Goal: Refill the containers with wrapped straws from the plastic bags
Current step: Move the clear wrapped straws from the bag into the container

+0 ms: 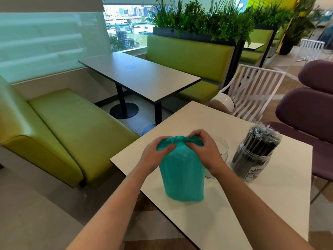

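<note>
Head view shows a teal opaque plastic bag (182, 177) standing upright near the middle of the white square tabletop (207, 219), its top gathered into a bunched, knotted neck. Both hands work at that neck: left hand (156, 154) has fingers curled into the bunched plastic on the bag's left shoulder, right hand (207, 150) pinches the twisted top from the right side w/ fingers and thumb curled round it — so both are closed on the bag, forearms reaching in from the bottom edge. Bag contents can't be seen through the plastic. Just behind & right of the bag, partly hidden by the right wrist, sits a clear round plastic container (220, 150) that looks see-through; what it holds can't be told. Further right, near the table's right edge, stands a second clear plastic jar (252, 161) w/ a printed label, packed full of dark wrapped straws (261, 138) whose crimped wrapper ends stick up above the rim. Beyond the table — a white slatted chair (255, 94) at the far side, purple cushioned seats (310, 109) to the right, a green upholstered bench (63, 123) to the left, a grey rectangular table (144, 76) on a black pedestal behind, and a dark planter of green foliage (207, 22) above the far bench.
</note>
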Available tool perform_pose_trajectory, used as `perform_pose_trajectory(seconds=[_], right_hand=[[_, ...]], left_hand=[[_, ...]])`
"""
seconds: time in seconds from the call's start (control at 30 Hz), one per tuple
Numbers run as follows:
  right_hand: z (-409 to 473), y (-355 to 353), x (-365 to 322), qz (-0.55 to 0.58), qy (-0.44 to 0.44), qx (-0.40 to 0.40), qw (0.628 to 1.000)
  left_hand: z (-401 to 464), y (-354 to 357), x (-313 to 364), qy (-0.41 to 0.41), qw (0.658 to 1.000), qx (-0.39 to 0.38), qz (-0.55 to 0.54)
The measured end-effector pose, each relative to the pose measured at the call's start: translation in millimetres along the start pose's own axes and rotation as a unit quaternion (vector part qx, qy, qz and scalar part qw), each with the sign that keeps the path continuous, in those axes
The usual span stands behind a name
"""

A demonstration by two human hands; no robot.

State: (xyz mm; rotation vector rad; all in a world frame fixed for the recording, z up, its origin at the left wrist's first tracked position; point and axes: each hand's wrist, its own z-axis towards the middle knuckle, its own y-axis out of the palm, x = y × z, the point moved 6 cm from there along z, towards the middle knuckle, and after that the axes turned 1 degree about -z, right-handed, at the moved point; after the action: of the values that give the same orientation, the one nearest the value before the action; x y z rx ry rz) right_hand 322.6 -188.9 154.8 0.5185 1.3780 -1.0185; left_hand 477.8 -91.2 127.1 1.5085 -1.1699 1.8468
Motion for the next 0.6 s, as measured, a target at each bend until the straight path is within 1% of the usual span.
perform_pose_trajectory(seconds=[0.1, 0.13, 0.2, 0.3, 0.43, 0.6], right_hand=[[2.8, -0.8, -8.8, 0.007, -0.012, 0.018, 1.0], [3.7, -3.5, -11.0, 0.013, -0.012, 0.029, 0.999], [5.4, -10.1, -16.3, 0.018, -0.015, 0.044, 0.999], [4.6, -18.6, -22.6, -0.015, -0.015, 0.059, 0.998], [1.5, -21.5, -28.8, -0.049, -0.02, 0.059, 0.997], [2.7, -21.4, -33.9, -0.081, -0.033, 0.041, 0.995]], left_hand=[[8.1, -6.0, 12.9, 0.033, 0.997, 0.055, 0.049], [9.9, -7.0, 13.5, 0.028, 0.997, 0.068, 0.038], [8.3, -9.5, 16.0, 0.006, 0.995, 0.091, -0.03], [4.8, -13.7, 23.7, -0.002, 0.985, 0.124, -0.119], [3.3, -19.6, 33.1, 0.007, 0.975, 0.164, -0.149], [3.8, -24.1, 38.0, 0.018, 0.973, 0.185, -0.134]])
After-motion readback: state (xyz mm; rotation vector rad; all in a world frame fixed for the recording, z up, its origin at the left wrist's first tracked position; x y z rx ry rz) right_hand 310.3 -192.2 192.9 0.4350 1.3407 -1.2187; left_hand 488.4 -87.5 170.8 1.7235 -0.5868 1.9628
